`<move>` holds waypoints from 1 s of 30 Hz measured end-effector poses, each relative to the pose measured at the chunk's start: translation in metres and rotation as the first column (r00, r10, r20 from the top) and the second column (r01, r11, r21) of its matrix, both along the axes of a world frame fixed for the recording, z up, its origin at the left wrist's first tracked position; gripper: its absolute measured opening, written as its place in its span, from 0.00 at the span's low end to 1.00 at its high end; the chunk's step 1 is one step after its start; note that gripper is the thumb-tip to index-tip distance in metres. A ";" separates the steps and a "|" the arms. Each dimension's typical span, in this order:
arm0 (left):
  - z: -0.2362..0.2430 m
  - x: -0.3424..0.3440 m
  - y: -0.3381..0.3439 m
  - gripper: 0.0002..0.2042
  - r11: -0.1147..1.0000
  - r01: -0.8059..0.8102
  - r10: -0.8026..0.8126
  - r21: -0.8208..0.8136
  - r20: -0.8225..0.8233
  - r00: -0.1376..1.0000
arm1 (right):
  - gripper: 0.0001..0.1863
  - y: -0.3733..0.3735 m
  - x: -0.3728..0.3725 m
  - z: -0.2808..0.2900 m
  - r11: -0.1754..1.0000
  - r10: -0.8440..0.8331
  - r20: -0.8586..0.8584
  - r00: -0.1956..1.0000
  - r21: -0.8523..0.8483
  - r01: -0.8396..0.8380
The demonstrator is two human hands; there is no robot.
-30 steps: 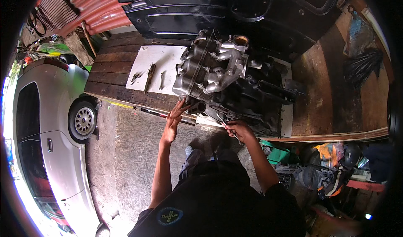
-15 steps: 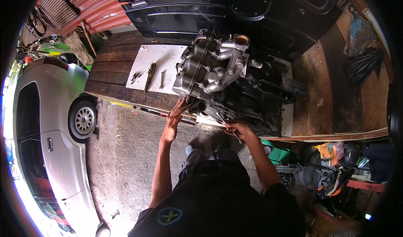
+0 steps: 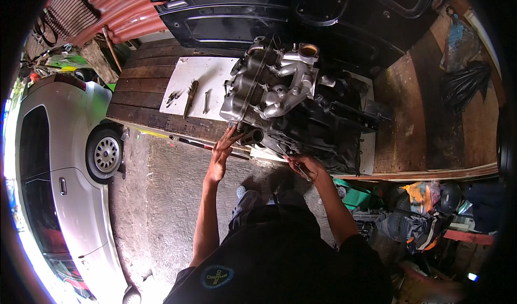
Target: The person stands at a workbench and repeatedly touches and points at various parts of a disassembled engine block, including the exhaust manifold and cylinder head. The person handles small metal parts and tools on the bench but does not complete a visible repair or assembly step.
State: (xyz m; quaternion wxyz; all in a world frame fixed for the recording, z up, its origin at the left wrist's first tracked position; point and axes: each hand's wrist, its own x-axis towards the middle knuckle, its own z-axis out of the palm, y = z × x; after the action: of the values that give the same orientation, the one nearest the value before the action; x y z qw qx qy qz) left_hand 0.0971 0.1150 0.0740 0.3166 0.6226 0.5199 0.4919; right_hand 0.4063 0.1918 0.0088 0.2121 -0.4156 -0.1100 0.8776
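A silver-grey engine (image 3: pixel 253 83) with curved intake pipes lies on the wooden bench. My left hand (image 3: pixel 219 156) rests at its near left end, fingers stretched out and touching the metal beside a dark round pipe opening (image 3: pixel 251 137). To the right, my right hand (image 3: pixel 305 166) is closed around a slim metal wrench (image 3: pixel 281 150). The wrench tip points up and left toward the engine's dark lower side (image 3: pixel 318 134). What the tip touches, if anything, is too small to tell.
On a white board (image 3: pixel 182 78) left of the engine lie another wrench (image 3: pixel 206 102), a brush-like tool (image 3: pixel 190 96) and several small metal parts (image 3: pixel 173 98). Behind the bench (image 3: pixel 141 86) stands a black panel (image 3: pixel 237 13). A silver car (image 3: pixel 70 158) is parked at left; cluttered goods (image 3: pixel 423 207) sit at lower right.
My right hand and the wrench have shifted slightly, the wrench now reaching less far out of the fingers. My left hand stays at the engine's end.
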 end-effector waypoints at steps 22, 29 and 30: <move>-0.003 -0.011 -0.002 0.24 0.995 0.020 -0.025 -0.099 -0.048 0.999 | 0.24 -0.031 -0.113 -0.063 0.774 -0.532 -0.243 0.811 0.248 0.582; 0.001 -0.016 0.002 0.24 0.991 0.067 -0.080 -0.116 -0.108 0.991 | 0.16 -0.023 -0.122 -0.079 0.679 -0.669 -0.148 0.728 0.276 0.680; 0.000 -0.017 0.002 0.24 0.991 0.070 -0.083 -0.110 -0.116 0.990 | 0.15 -0.022 -0.124 -0.076 0.664 -0.693 -0.060 0.718 0.333 0.669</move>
State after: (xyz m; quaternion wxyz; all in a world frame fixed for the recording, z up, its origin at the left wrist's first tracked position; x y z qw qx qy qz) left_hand 0.0801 0.1168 0.0742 0.3358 0.6530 0.5390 0.4128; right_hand 0.2826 0.1697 -0.0667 0.5871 -0.4161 -0.1001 0.6871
